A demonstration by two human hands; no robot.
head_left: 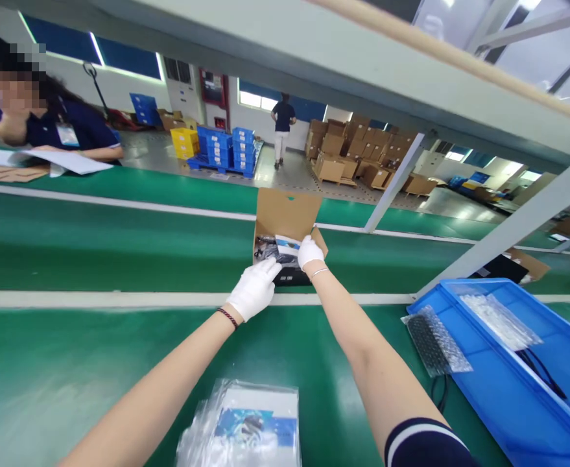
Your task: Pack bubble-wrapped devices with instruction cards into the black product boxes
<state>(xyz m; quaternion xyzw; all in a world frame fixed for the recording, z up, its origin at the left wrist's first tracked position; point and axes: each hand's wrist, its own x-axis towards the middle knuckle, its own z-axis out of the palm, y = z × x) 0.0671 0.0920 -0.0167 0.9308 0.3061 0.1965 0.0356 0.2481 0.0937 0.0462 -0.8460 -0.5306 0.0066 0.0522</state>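
Note:
An open cardboard box (288,213) stands on the green surface beyond the pale rail, its lid raised. Inside lie a booklet in a clear bag (286,244) and black items in plastic (266,249). My left hand (255,288), in a white glove, rests at the box's front left edge, fingers stretched out and holding nothing. At the box's right side, my gloved right hand (310,253) has its fingers closed at the booklet's right edge; part of its grip is hidden. Nearest to me lies a pile of bagged booklets (255,428).
On the right stands a blue bin (489,383) with bagged items (501,321); a bubble-wrapped black item (433,340) hangs over its edge. A slanted white post (513,220) and overhead shelf (362,71) frame the bench. A co-worker (65,123) sits at far left with papers.

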